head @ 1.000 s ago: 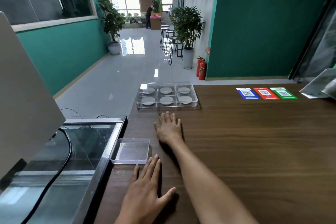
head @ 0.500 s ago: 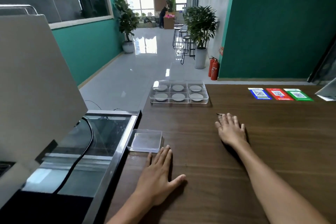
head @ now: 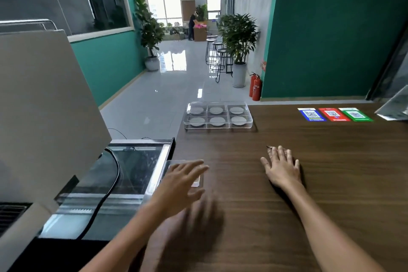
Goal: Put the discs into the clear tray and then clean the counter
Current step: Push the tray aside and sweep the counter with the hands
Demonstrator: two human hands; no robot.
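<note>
A clear six-compartment tray (head: 251, 122) sits at the far edge of the wooden counter (head: 342, 172), with a grey disc (head: 216, 121) in each compartment. My left hand (head: 181, 181) hovers blurred with its fingers spread, just above a small clear box (head: 197, 182) at the counter's left edge, and hides most of it. My right hand (head: 281, 170) lies flat, palm down, on the counter to the right and nearer than the tray. A small dark scrap (head: 269, 147) shows at its fingertips; I cannot tell what it is.
Left of the counter is a lower glass-topped case (head: 134, 168) with a black cable (head: 111, 183) across it and a large grey panel (head: 44, 117) beside it. Blue, red and green QR stickers (head: 334, 114) lie at the counter's far right, near a paper-like object (head: 395, 109).
My left hand has lifted off the counter and moved forward over the small clear box. My right hand slid from the middle to the right, then stayed flat.
</note>
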